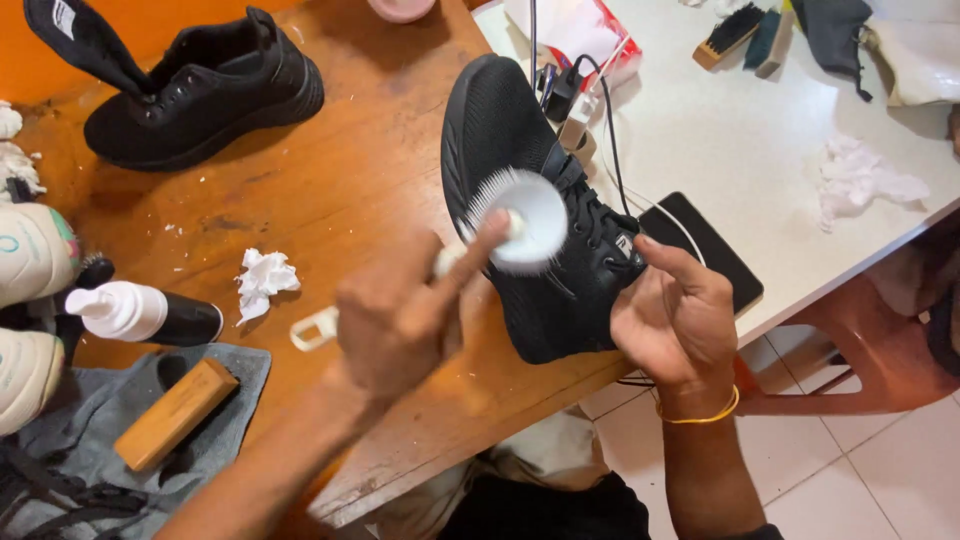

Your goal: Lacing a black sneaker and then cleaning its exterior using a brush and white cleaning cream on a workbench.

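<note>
Grip: left hand (395,320) closed around the handle of a round white brush (528,220), forefinger along it; hand blurred. Right hand (675,320) half open, fingertips steadying the black shoe (540,210) at its lace side.

Shoe lies on the desk (330,190), heel end overhanging the near edge, brush head pressed on its upper, just beyond the left grip. Risk, judged: a hard stroke could tip the shoe off the edge, since the right hand only rests on it. Phone (705,250) and cable lie just right; bristle spatter could reach them.
</note>
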